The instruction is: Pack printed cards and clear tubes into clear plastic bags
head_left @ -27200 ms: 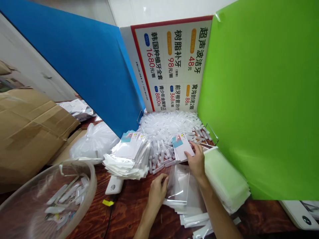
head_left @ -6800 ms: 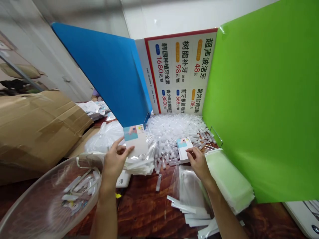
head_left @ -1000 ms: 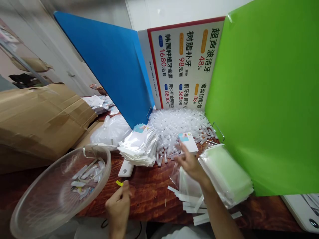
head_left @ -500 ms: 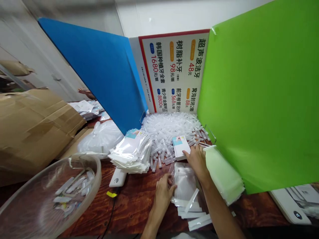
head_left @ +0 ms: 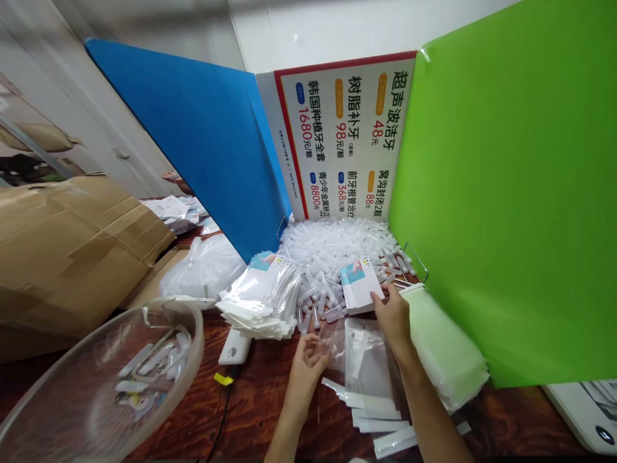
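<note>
My left hand (head_left: 306,366) pinches the edge of a clear plastic bag (head_left: 336,342), which lifts at the left of a pile of flat clear bags (head_left: 370,366). My right hand (head_left: 394,318) has its thumb and fingers on the near right corner of the top white-and-blue printed card (head_left: 364,289). This card lies on a small stack, and its corner looks slightly raised. Several white peel-off strips (head_left: 380,415) are scattered over and below the bags. Behind the cards spreads a heap of small whitish plastic tubes (head_left: 337,241).
To the left sits a stack of bagged cards (head_left: 260,299) beside a white device (head_left: 235,346) with a cable. A clear plastic basin (head_left: 195,341) and a cardboard box (head_left: 81,238) stand further left. Pale green packets (head_left: 446,347) lie right. Blue (head_left: 193,141) and green (head_left: 506,193) boards flank the heap.
My left hand has drawn a clear bag leftward off the pile. My right hand stays at the card stack, with the top card's corner now raised. The view has shifted slightly.
</note>
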`<state>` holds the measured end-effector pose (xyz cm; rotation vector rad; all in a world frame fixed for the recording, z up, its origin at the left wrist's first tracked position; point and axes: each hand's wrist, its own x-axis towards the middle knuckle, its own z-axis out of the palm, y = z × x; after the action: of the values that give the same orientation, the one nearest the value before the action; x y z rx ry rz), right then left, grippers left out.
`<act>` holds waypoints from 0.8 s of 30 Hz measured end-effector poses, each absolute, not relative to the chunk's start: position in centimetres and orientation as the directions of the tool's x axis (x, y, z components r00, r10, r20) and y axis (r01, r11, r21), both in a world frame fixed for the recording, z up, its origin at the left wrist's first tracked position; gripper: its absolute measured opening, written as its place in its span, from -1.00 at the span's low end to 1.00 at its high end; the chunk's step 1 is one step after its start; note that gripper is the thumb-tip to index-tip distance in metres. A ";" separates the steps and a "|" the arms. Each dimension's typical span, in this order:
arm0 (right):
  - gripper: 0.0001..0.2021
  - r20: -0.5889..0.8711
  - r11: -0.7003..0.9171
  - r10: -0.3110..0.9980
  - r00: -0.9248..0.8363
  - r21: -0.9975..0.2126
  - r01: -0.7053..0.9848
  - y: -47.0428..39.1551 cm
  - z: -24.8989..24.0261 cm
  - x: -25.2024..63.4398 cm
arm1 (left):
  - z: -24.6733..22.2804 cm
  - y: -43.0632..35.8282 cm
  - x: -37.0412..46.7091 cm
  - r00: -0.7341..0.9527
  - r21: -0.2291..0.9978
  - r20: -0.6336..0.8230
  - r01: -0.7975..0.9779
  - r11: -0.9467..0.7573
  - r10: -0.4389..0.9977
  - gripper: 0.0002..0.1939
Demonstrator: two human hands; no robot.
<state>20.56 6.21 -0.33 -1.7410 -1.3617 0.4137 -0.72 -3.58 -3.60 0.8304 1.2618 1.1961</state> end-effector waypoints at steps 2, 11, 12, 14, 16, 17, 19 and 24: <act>-0.76 0.180 0.009 0.909 0.376 -0.910 0.414 5.5 -0.3 21.0 | -3.0 -3.2 -0.8 -0.117 0.927 -0.283 -0.287 0.241 0.952 -0.34; -0.69 0.090 0.074 0.922 0.377 -0.996 0.056 1.2 1.7 23.0 | 1.5 -2.6 -0.9 -0.080 0.859 -0.340 -0.430 0.276 0.937 -0.24; -0.69 0.096 0.069 0.929 0.359 -0.994 0.086 0.9 1.9 23.3 | 1.9 -2.4 -1.1 -0.099 0.859 -0.341 -0.436 0.267 0.935 -0.23; -0.71 0.109 0.067 0.960 0.257 -0.984 0.166 0.2 2.2 23.9 | 2.5 -2.0 -1.4 -0.150 0.864 -0.339 -0.441 0.245 0.929 -0.19; -0.75 0.102 0.078 0.991 0.092 -0.970 0.232 -0.3 2.4 24.4 | 2.7 -1.5 -1.7 -0.233 0.876 -0.316 -0.444 0.189 0.920 -0.18; -0.76 0.086 0.082 0.996 0.007 -0.965 0.249 -0.6 2.5 24.6 | 2.8 -1.3 -1.8 -0.281 0.887 -0.295 -0.436 0.153 0.913 -0.20; -0.79 0.044 0.073 0.992 -0.117 -0.964 0.256 -1.0 2.6 24.9 | 2.8 -1.0 -2.0 -0.367 0.915 -0.243 -0.393 0.087 0.898 -0.24; -0.79 -0.003 0.022 0.988 -0.154 -0.987 0.160 -1.5 2.3 25.0 | 2.9 -1.5 -2.4 -0.437 0.970 -0.157 -0.236 0.055 0.886 -0.30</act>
<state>24.97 -1.50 2.26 -1.2444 -1.4491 1.2339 -2.42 -1.48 2.87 0.7031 1.4150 1.5491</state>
